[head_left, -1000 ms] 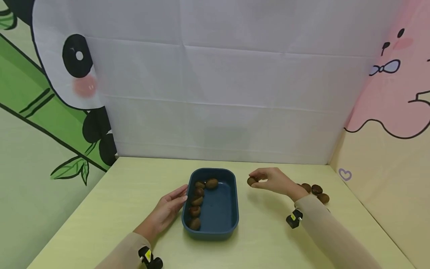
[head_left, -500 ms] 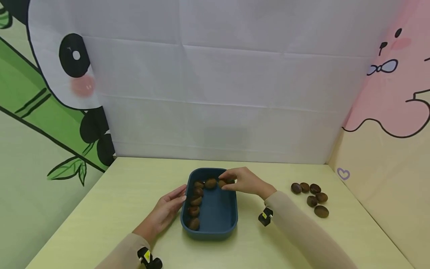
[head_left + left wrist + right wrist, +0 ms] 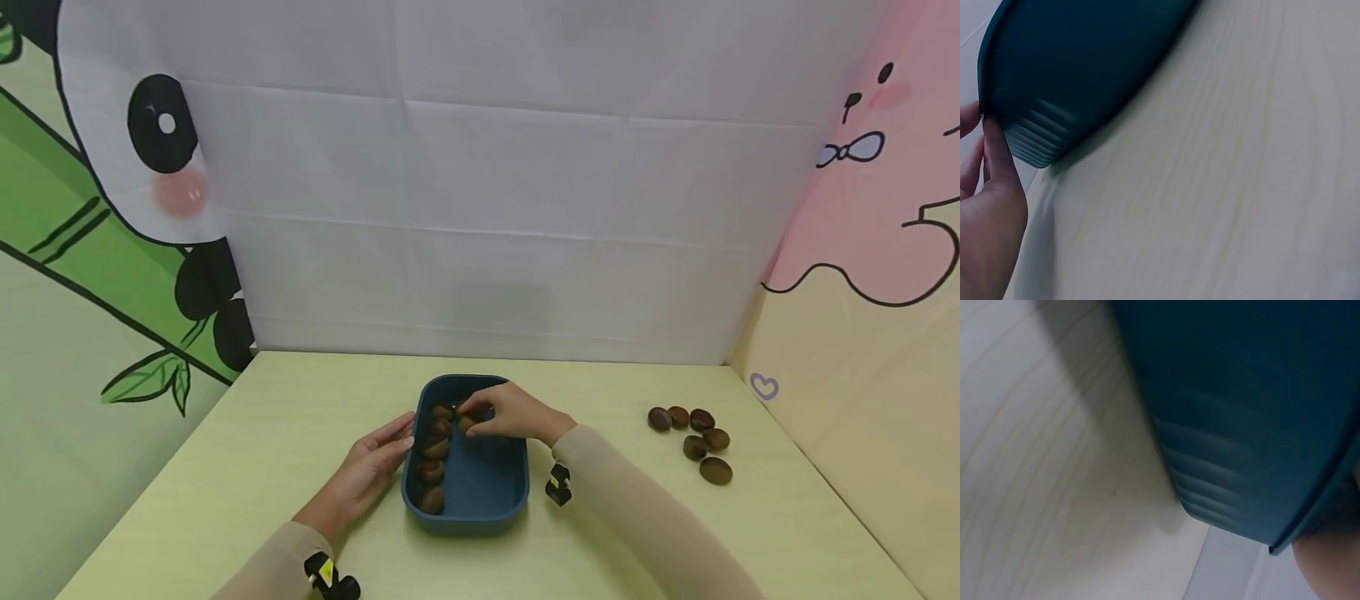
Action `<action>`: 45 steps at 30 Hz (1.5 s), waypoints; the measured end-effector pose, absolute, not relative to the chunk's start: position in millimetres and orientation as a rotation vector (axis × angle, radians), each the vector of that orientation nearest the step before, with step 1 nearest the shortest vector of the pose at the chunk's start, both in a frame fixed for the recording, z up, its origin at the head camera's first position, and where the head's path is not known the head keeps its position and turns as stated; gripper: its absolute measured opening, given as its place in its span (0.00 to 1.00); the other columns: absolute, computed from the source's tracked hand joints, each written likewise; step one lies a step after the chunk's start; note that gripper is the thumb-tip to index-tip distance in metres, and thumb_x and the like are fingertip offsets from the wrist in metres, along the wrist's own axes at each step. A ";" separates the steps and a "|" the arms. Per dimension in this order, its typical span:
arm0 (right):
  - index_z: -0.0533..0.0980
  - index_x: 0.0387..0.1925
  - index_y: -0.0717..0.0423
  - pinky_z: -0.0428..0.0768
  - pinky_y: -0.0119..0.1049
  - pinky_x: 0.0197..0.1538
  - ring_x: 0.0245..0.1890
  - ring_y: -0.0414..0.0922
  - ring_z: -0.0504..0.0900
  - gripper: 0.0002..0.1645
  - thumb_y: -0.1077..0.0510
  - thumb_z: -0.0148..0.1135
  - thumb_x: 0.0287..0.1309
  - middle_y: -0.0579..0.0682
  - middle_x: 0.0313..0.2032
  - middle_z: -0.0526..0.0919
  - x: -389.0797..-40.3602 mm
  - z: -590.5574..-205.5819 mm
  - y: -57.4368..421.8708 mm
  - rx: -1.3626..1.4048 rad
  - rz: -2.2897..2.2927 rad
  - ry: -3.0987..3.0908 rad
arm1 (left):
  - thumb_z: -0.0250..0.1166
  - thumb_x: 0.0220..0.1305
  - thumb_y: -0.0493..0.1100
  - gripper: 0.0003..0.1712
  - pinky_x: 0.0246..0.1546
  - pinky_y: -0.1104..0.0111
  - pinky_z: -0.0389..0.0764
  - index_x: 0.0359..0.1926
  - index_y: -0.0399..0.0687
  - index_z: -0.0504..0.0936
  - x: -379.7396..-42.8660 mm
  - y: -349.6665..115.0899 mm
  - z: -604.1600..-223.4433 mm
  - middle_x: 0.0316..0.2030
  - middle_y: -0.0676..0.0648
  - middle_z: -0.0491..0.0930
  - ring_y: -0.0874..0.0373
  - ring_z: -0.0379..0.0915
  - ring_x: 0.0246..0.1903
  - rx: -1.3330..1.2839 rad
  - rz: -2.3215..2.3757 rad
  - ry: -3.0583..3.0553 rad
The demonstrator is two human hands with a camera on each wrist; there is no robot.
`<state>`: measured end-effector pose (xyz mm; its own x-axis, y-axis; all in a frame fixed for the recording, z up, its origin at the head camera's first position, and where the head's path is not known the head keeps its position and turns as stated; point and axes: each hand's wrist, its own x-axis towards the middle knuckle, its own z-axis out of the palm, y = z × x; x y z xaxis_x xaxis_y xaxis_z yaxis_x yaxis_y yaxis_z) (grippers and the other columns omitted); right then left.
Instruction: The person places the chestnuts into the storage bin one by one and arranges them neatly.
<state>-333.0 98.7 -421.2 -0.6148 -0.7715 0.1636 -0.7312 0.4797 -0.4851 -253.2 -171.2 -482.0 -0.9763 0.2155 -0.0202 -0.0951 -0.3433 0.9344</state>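
In the head view a dark blue rectangular box (image 3: 491,487) stands on the table. Brown chestnuts (image 3: 431,500) form a column along its left inner wall. My right hand (image 3: 513,413) reaches over the right rim, thumb and fingers pinching a chestnut (image 3: 467,423) at the far end of the box. Its fingers partly cover another chestnut behind. On the left, my left hand (image 3: 369,468) touches the box's side with extended fingers. The left wrist view has its thumb (image 3: 1000,153) against the ridged outer wall. In the right wrist view the box wall hides most of my right hand (image 3: 1325,565).
Several loose chestnuts (image 3: 695,447) lie in a group on the right side of the pale yellow table (image 3: 262,433). A white cloth (image 3: 480,208) hangs behind the table, with cartoon-printed panels at both sides.
My right hand has carried a chestnut leftward from beside the box to inside its far end, uncovering the loose group on the right. My left hand stays at the box's left side.
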 end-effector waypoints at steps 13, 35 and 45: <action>0.84 0.53 0.46 0.80 0.34 0.53 0.49 0.38 0.81 0.21 0.47 0.73 0.59 0.40 0.50 0.85 -334.2 -435.7 83.7 -1.252 -0.550 2.830 | 0.58 0.71 0.30 0.35 0.64 0.71 0.70 0.75 0.33 0.57 -252.9 -171.3 -481.5 0.73 0.37 0.59 0.60 0.65 0.67 0.143 2.431 1.647; 0.85 0.50 0.46 0.81 0.33 0.49 0.45 0.38 0.82 0.18 0.47 0.72 0.60 0.38 0.45 0.86 -328.9 -438.0 80.6 -1.210 -0.564 2.907 | 0.60 0.71 0.32 0.36 0.62 0.73 0.71 0.75 0.33 0.57 -252.1 -172.4 -482.6 0.74 0.36 0.58 0.60 0.65 0.67 0.169 2.420 1.701; 0.83 0.51 0.52 0.82 0.36 0.51 0.46 0.41 0.84 0.16 0.54 0.70 0.62 0.45 0.46 0.87 -328.6 -438.4 85.2 -1.217 -0.861 2.842 | 0.60 0.70 0.30 0.35 0.63 0.71 0.71 0.75 0.34 0.59 -253.5 -170.8 -482.8 0.73 0.37 0.59 0.55 0.62 0.69 0.129 2.449 1.654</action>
<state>-328.6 85.2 -438.4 -0.7102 -0.6529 0.2632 -0.6892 0.5687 -0.4489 -253.5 -170.8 -482.8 -0.9794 0.1995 -0.0302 -0.1026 -0.3634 0.9260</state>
